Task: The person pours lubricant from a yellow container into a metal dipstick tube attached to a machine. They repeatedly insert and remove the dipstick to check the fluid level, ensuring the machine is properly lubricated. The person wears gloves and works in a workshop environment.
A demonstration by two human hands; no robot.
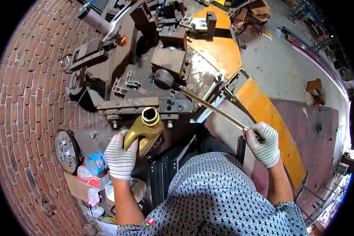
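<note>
My left hand (121,155), in a white glove with green stripes, is closed around the handle of a gold plastic jug (145,128). The jug's neck is uncapped, and its mouth faces up near the machine's front edge. A matching glove covers my right hand (263,144), which grips the near end of a long thin rod (212,106), with a bit of red beside the fingers. The rod's dark far tip reaches a round dark metal part (163,78) below a steel block (168,61); whether they touch I cannot tell.
Two cut metal profiles (126,83) lie on the greasy machine bed. An orange guard (271,122) curves along the right. Black profiles (165,169) stand against my body. A blue tub (96,163) and boxes sit at lower left, beside a brick wall (23,118).
</note>
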